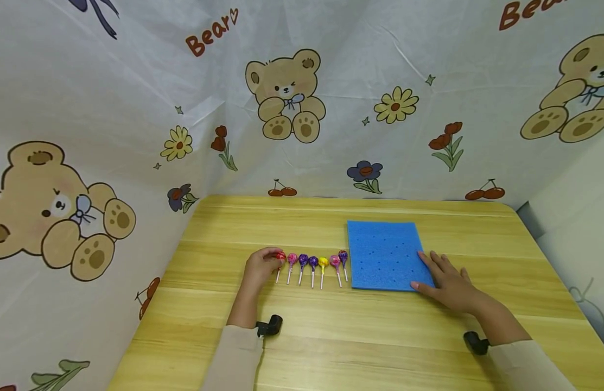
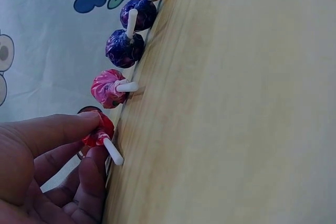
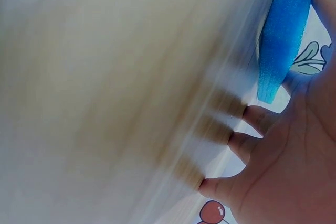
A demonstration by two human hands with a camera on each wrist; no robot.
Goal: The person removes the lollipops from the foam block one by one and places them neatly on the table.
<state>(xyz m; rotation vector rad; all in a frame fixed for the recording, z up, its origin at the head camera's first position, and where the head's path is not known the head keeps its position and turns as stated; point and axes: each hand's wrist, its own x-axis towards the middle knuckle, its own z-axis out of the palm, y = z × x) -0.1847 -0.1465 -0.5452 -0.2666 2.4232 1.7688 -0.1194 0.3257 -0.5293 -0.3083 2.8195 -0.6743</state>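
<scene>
Between thumb and fingers, my left hand (image 1: pixel 260 268) pinches the red lollipop (image 2: pixel 104 129) by its wrapped head, its white stick pointing toward me. It is the leftmost in a row of several lollipops, with a pink lollipop (image 1: pixel 292 258) beside it, then purple ones (image 2: pixel 125 49), a yellow lollipop (image 1: pixel 323 262) and others to the right. My right hand (image 1: pixel 452 283) lies with spread fingers at the right edge of a blue foam board (image 1: pixel 385 255) dotted with small holes. Thumb and index finger touch the board, while the other fingertips rest on the table.
The wooden table (image 1: pixel 360 342) carries the row and the board. Behind it and on the left hangs a white cloth (image 1: pixel 341 65) printed with bears and flowers. A black wrist camera (image 1: pixel 269 326) sits on the left wrist, another (image 1: pixel 476 343) on the right.
</scene>
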